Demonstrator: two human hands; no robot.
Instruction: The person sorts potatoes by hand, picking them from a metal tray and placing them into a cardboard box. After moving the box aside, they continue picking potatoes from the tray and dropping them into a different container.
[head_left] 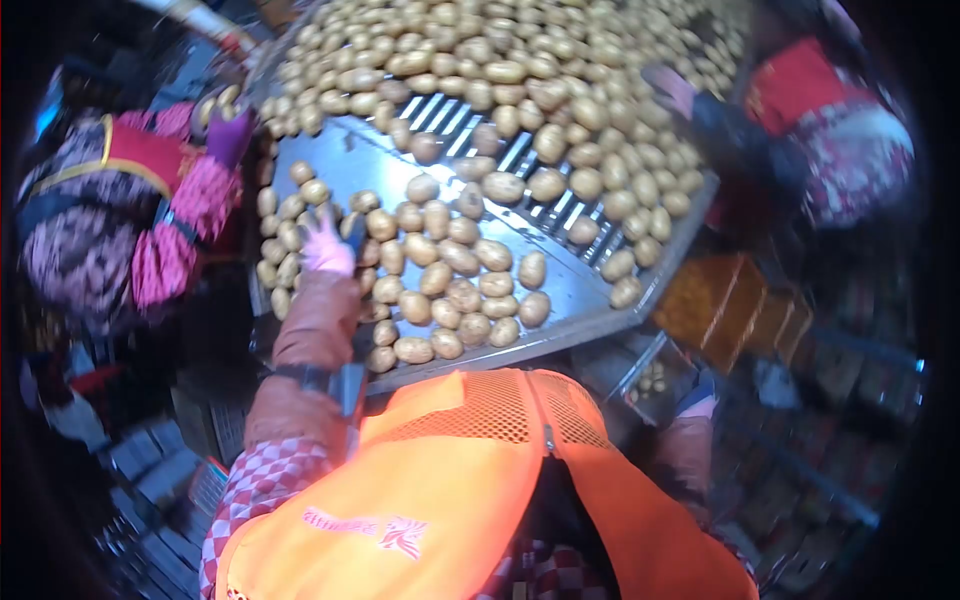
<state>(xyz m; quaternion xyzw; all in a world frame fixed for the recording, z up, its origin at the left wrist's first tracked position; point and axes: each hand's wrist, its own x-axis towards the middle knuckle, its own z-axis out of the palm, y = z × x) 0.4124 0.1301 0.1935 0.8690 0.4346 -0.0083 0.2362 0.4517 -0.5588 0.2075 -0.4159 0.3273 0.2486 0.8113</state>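
My left hand, in a pink glove with a dark part, reaches onto the metal sorting table. Its fingers are spread at the edge of a group of potatoes, and it touches some of them. Low on the right, beside my orange vest, my right hand hangs below the table's edge, also gloved. Its fingers are too dark and blurred to read, and whether it holds anything is hidden. A few small potatoes lie lower down, just left of it.
A large heap of potatoes covers the far side, beside a slatted grate. One person in pink sleeves works at the left, another at the upper right. An orange crate stands beyond the table's right edge.
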